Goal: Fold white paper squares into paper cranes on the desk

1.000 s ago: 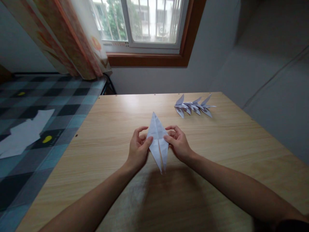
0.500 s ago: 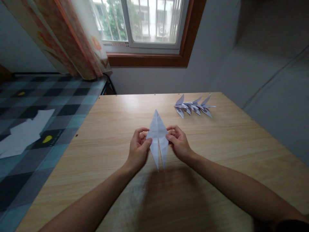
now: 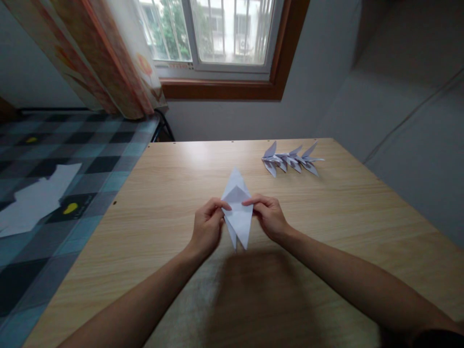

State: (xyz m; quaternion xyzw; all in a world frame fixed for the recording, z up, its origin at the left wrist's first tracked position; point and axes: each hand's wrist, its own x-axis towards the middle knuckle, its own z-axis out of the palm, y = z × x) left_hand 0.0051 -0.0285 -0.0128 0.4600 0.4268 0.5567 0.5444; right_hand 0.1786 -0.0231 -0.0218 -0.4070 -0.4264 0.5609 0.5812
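Observation:
A white folded origami paper (image 3: 237,217), long and diamond-shaped, is held up above the wooden table between my hands. Its top point faces away from me, with a triangular flap showing across the middle and split points hanging toward me. My left hand (image 3: 209,221) pinches the paper's left edge, index finger lying on the front. On the right edge, my right hand (image 3: 268,217) grips it the same way, its index finger across the face. Fingers behind the paper are partly hidden.
Several folded paper cranes (image 3: 290,159) lie nested in a row at the table's (image 3: 163,188) back right. Loose white paper sheets (image 3: 39,198) rest on a checked bedspread (image 3: 108,140) to the left. A window and curtain (image 3: 126,63) stand beyond.
The front of the paper now shows a triangular flap and a broad lower point instead of two narrow split legs. My index fingers have come onto its face, where my thumbs were.

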